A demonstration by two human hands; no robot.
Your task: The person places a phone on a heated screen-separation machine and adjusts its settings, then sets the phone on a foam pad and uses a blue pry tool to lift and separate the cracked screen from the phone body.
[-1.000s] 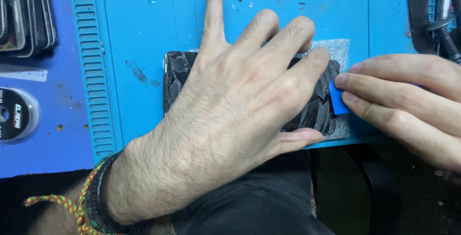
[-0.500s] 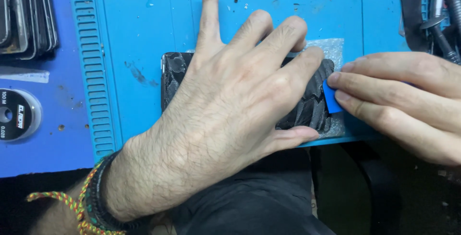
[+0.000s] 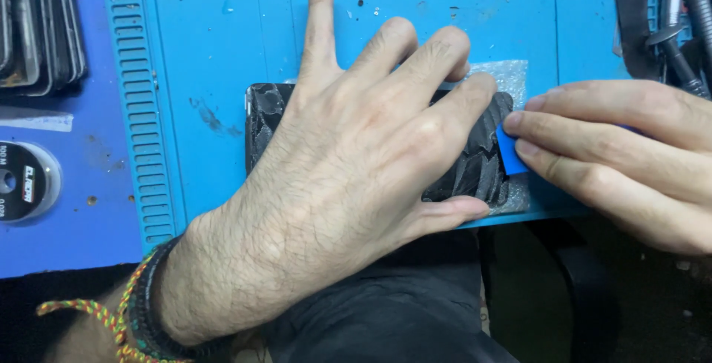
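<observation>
1. The worktop (image 3: pixel 67 237) fills most of the frame, and a bright blue mat (image 3: pixel 215 51) with ridges down its left side lies on it
2. The left hand (image 3: pixel 356 177) is the biggest thing in the middle of the frame. It is open and flat, with its fingers spread, and it presses down on a black phone
3. The right hand (image 3: pixel 630 163) comes in from the right edge. Its fingertips are pinched shut on a small blue card
4. The black phone (image 3: pixel 475 166) lies flat on the mat in the middle of the frame, mostly hidden under the left hand. Its back looks cracked and wrinkly
5. A stack of dark flat frames (image 3: pixel 41 25) sits in the upper left of the frame
6. Some dark tools (image 3: pixel 671 25) lie in the upper right
7. A round spool (image 3: pixel 26 183) sits at the left edge
8. The small blue card (image 3: pixel 510 152) touches the right end of the phone
</observation>
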